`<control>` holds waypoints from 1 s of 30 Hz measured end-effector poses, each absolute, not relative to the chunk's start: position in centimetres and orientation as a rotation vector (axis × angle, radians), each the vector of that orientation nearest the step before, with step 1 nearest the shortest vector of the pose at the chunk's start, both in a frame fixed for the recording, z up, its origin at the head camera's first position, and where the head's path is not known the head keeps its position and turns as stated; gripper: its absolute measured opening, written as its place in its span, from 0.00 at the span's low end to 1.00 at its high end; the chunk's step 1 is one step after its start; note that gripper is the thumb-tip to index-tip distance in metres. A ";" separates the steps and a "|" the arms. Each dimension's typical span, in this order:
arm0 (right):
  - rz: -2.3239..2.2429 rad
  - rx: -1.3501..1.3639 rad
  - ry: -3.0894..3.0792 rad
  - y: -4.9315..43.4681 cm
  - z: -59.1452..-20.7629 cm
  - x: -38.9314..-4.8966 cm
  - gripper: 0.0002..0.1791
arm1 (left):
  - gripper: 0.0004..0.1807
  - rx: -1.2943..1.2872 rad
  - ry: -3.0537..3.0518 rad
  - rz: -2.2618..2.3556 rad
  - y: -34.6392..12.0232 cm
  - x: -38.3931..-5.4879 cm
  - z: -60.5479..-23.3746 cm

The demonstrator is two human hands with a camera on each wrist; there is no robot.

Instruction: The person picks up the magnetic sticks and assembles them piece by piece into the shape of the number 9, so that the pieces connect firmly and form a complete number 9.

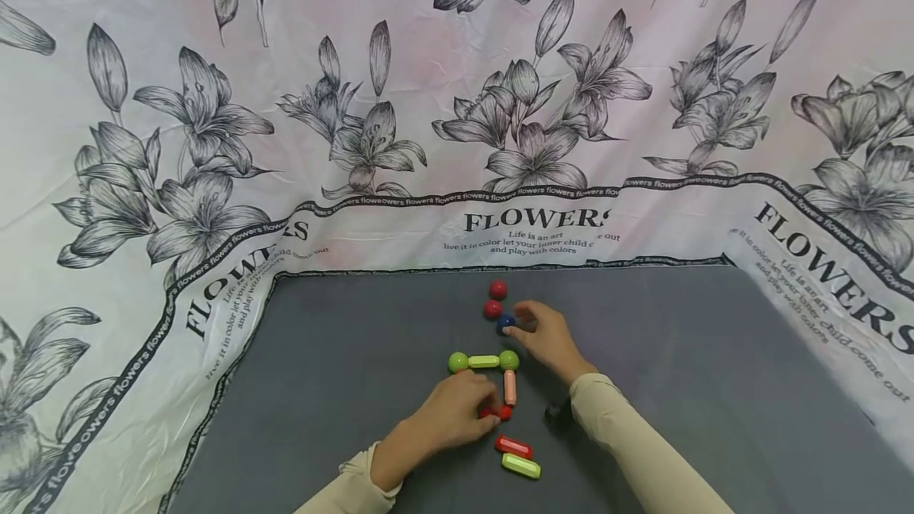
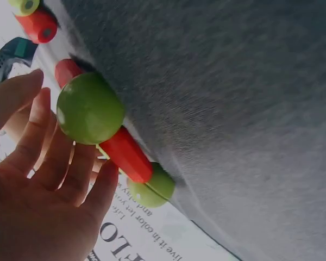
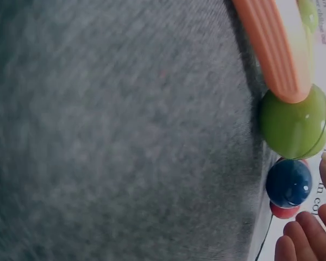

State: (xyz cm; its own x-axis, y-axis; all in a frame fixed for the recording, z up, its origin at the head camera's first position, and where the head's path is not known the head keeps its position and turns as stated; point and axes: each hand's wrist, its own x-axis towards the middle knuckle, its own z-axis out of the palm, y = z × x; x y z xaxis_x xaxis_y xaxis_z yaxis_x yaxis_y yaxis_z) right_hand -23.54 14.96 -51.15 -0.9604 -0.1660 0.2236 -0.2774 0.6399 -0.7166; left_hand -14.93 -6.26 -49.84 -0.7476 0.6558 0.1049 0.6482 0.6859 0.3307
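Observation:
My left hand (image 1: 460, 409) is around a near green ball (image 2: 91, 109), which it hides in the head view; its fingers are spread and only loosely bent. One red rod (image 2: 127, 155) runs from that ball toward a far green ball (image 1: 458, 362). Another red rod (image 1: 505, 413) pokes out by the fingertips. A yellow-green rod (image 1: 484, 362) links the far ball to a right green ball (image 1: 508, 360), with a pink rod (image 1: 510, 389) below it. My right hand (image 1: 548, 339) reaches to a blue ball (image 1: 505, 324), thumb and fingers apart around its side.
Two dark red balls (image 1: 493, 308) lie just beyond the blue one. Nearer me, a loose red rod (image 1: 514, 446) and a loose yellow-green rod (image 1: 521, 466) lie side by side. A small black object (image 1: 557, 412) is beside the right sleeve. Flower-printed cloth (image 1: 528, 228) borders the grey table (image 1: 343, 355).

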 end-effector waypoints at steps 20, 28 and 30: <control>1.225 0.449 -2.801 15.4 -52.0 -24.8 0.25 | 0.13 1.057 2.815 0.429 -6.8 -14.5 -50.1; 1.155 0.499 -2.848 14.9 -52.3 -25.6 0.24 | 0.14 1.050 2.784 0.423 -7.0 -14.5 -50.0; 1.116 0.514 -2.859 14.7 -52.3 -25.7 0.24 | 0.14 1.045 2.780 0.402 -7.0 -14.5 -50.0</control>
